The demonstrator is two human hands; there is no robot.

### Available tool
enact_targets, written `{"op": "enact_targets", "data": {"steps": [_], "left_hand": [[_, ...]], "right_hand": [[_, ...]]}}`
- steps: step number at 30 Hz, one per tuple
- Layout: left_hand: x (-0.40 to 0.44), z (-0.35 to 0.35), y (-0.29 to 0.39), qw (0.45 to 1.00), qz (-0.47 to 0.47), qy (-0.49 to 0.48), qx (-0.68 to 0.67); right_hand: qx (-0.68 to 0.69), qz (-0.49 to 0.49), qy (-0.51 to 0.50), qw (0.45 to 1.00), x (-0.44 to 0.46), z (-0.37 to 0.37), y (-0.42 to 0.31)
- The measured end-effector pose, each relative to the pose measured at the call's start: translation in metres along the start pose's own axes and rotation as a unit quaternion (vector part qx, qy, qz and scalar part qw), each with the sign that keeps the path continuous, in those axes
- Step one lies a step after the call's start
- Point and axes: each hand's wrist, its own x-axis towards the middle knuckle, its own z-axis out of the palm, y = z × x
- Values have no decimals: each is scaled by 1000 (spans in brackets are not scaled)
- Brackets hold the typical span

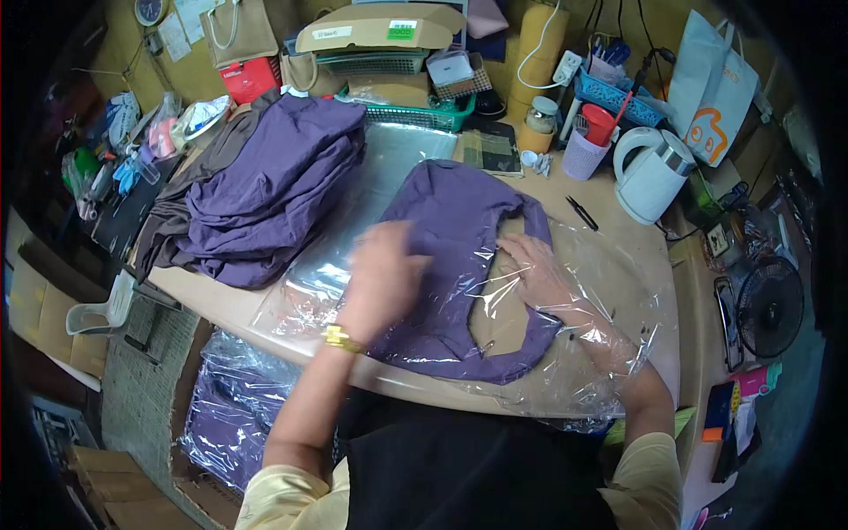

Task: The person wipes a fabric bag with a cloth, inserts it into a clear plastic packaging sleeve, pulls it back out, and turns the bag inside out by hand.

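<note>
1. Bottom left of frame: carton holding purple bundles in clear film, below the table's near edge.
2. Centre: left hand, bracelet at its wrist, over the left part of the purple bag. Blurred; cannot tell whether it grips or touches.
3. Just right of centre: right hand, fingers extended and loosely spread at the bag's loop, no pinch visible. Clear sleeve lies over its wrist and forearm.
4. Bag lies flat mid-frame on the table, its loop toward the right, film glinting over it. How far the sleeve encloses it, cannot tell.
5. Risks, my judgement: thin film could split if the right forearm pulls sharply; the loop could fold or snag if the hand drags out along it; the cloth could crease if pushed unevenly.
6. Upper left: purple pile, close by; a careless left elbow might topple it.
7. Upper right: snips near the sleeve, points a puncture hazard should film slide over; kettle beyond.
</note>
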Motion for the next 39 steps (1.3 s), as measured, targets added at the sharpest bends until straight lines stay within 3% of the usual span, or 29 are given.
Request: {"op": "enact_targets", "data": {"steps": [3, 5, 7, 9, 13, 15, 19, 23, 25, 27, 28, 29, 31, 33, 36, 39], "left_hand": [[-59, -19, -66, 932, -310, -161, 93], [-65, -26, -60, 935, -302, -182, 22], [-76, -24, -62, 935, -278, -204, -80], [-77, -22, -62, 919, -295, -250, -72], [-73, -34, -57, 911, -307, -244, -127], [-82, -32, -61, 918, -303, -231, -114], [-88, -36, -54, 911, -328, -213, -135], [-100, -30, -64, 939, -259, -212, -81], [-77, -45, -61, 930, -244, -276, -16], [-53, -50, -65, 939, -257, -229, 8], [-38, -43, -70, 940, -255, -224, 46], [-27, -27, -82, 948, -251, -195, 1], [5, 7, -83, 941, -290, -172, -22], [15, 39, -91, 958, -240, -143, -67], [8, 32, -97, 978, -147, -131, -73], [1, 7, -83, 952, -185, -190, 154]], "right_hand": [[-21, 43, -31, 998, 16, -3, -17], [-72, -93, -48, 992, 37, 7, -18], [-119, -123, -76, 982, 65, 34, -4], [-40, -88, -54, 994, 99, 64, 13], [-5, -67, 6, 998, 148, 92, 25], [-104, 79, -44, 990, 160, 93, 14], [-94, 110, -86, 986, 176, 82, 3], [-97, 169, -105, 975, 186, 87, -9], [-93, 172, -80, 977, 186, 97, -5], [-91, 170, -73, 979, 179, 99, 0], [-95, 122, -94, 983, 173, 97, 1], [-100, 73, -116, 986, 167, 94, 2], [-53, 71, -122, 989, 144, 75, -6], [1, -18, -96, 995, 123, 63, -5], [-133, -23, -53, 989, 78, 9, 24], [-166, 73, -22, 983, 19, -20, 66]]}}
